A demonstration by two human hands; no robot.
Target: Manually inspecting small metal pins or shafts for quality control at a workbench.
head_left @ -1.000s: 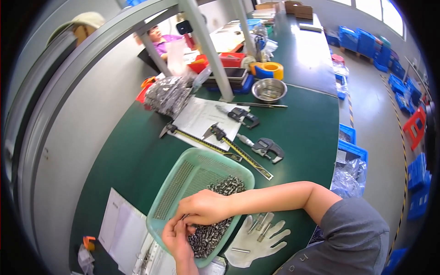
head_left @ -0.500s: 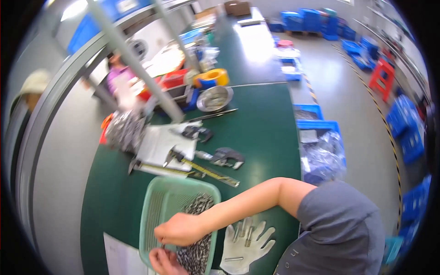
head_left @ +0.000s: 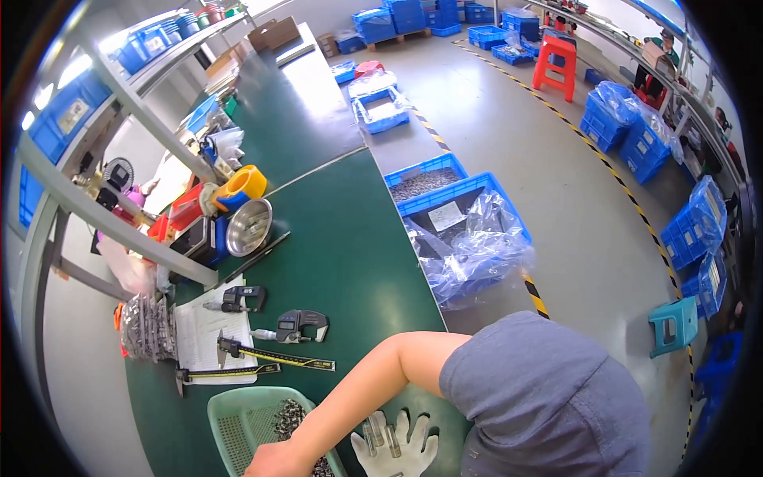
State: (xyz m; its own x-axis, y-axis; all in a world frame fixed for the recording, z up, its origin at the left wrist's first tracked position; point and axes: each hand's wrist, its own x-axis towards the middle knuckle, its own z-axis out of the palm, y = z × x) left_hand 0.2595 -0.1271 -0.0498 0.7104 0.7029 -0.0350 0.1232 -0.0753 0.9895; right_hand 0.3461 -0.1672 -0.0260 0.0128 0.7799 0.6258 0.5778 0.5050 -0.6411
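Observation:
My right hand [head_left: 274, 461] is over a pale green plastic basket [head_left: 225, 415] at the lower edge, with its fingers cut off by the frame. My left hand is out of view. Inside the basket lies a heap of small dark metal parts [head_left: 289, 415], partly covered by my right forearm. Right of the basket a white glove [head_left: 415, 455] lies flat on the green table, with metal pins [head_left: 393, 440] resting on it.
Beyond the basket lie calipers [head_left: 286, 358], a micrometer [head_left: 302, 327] and another micrometer [head_left: 245, 298], partly over paper sheets [head_left: 191, 326]. A metal bowl [head_left: 249, 227] stands farther back, by the shelf post. Blue crates [head_left: 477, 274] sit right of the table edge.
The view has swung to the right, so the table and basket sit lower and farther left. My left hand, seen before in the basket beside the right one, has left the picture.

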